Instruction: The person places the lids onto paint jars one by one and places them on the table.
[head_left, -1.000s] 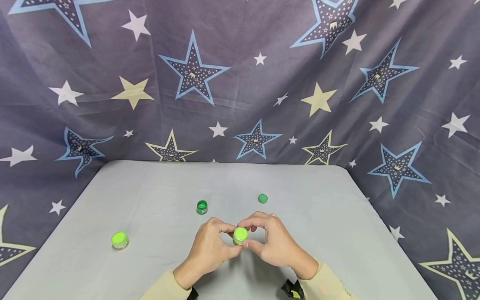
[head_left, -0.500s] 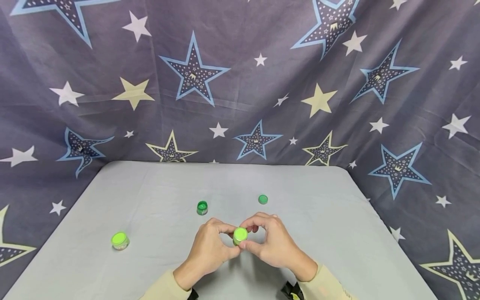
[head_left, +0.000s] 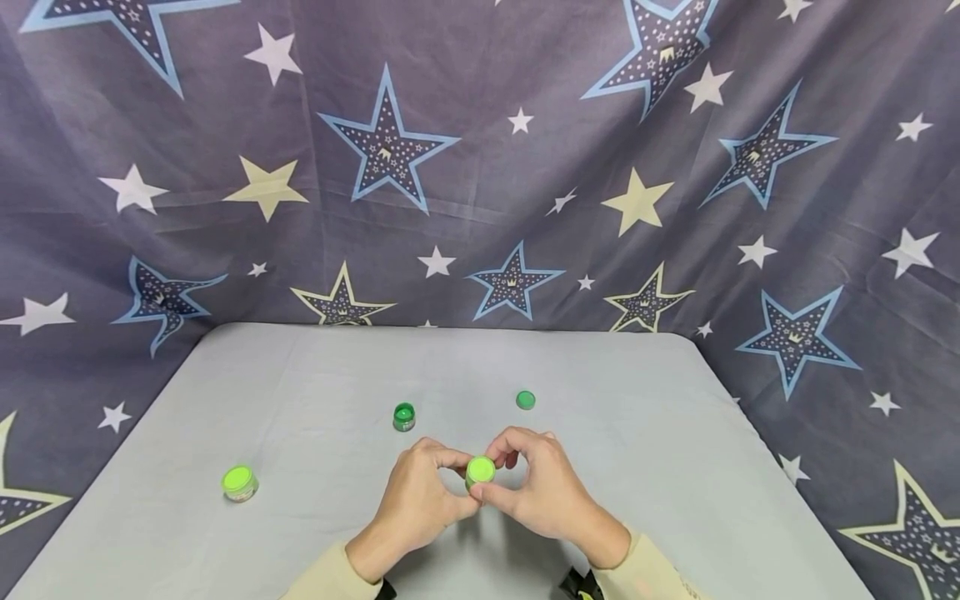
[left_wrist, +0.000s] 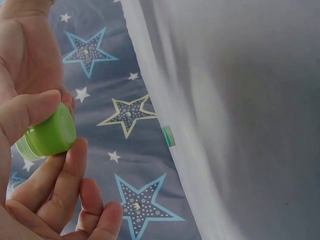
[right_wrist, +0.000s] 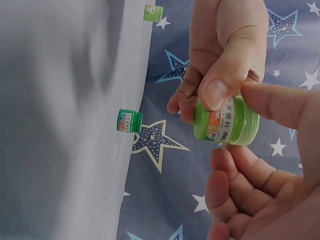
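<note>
Between both hands, above the table, is a small lime-green paint jar [head_left: 480, 473], upright with its lid [right_wrist: 248, 125] on top. The left hand [head_left: 416, 498] grips the jar's body, its thumb across the printed label in the right wrist view. My right hand [head_left: 553, 490] pinches the lid from the other side with thumb and index finger. Behind the hands stands a dark green paint jar [head_left: 404, 418] with its top off. A flat green lid [head_left: 526, 400] lies to the right of it. In the left wrist view, fingers partly cover the held jar [left_wrist: 55, 131].
A second lime-green jar [head_left: 240, 483], lidded, stands at the left on the pale grey table [head_left: 322, 375]. Beyond the table's far edge hangs a dark curtain [head_left: 480, 167] printed with stars.
The right hand has turned slightly at the lid: its thumb has moved left across the front and its index finger back to the right. The left hand and the jar have barely moved.
</note>
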